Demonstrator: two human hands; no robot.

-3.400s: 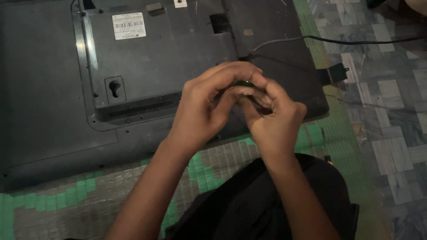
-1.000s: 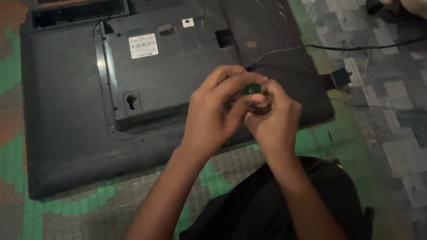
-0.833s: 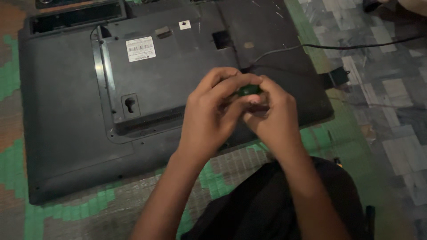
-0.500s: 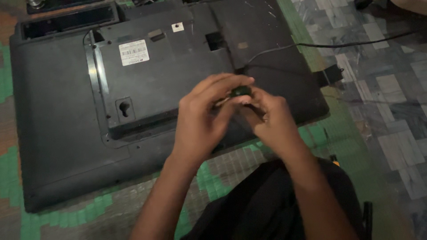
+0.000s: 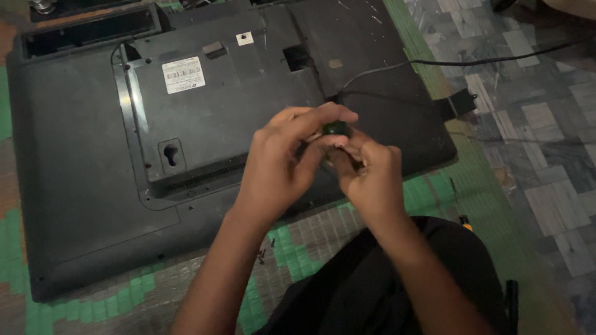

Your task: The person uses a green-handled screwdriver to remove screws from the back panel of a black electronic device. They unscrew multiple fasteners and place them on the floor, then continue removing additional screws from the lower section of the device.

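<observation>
Dark green and small, a round object (image 5: 336, 128) is being pinched between the fingertips of both hands above the back of a black television (image 5: 93, 161) lying face down; the left hand (image 5: 279, 167) is curling over it from above, the right hand (image 5: 372, 180) is closing on it from below; a black cable (image 5: 472, 61) is trailing across the tiled floor (image 5: 546, 186); a green-patterned mat (image 5: 292, 242) is lying underneath.

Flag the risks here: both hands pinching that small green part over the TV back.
1. The small dark-green part is pinched only at the fingertips of the left hand and right hand; it could slip and fall.
2. Small dark screws lie loose on the green-and-grey woven mat; easily scattered or lost.
3. The thin black cable crosses the floor; a snag might tug the large black plastic television back panel.
</observation>
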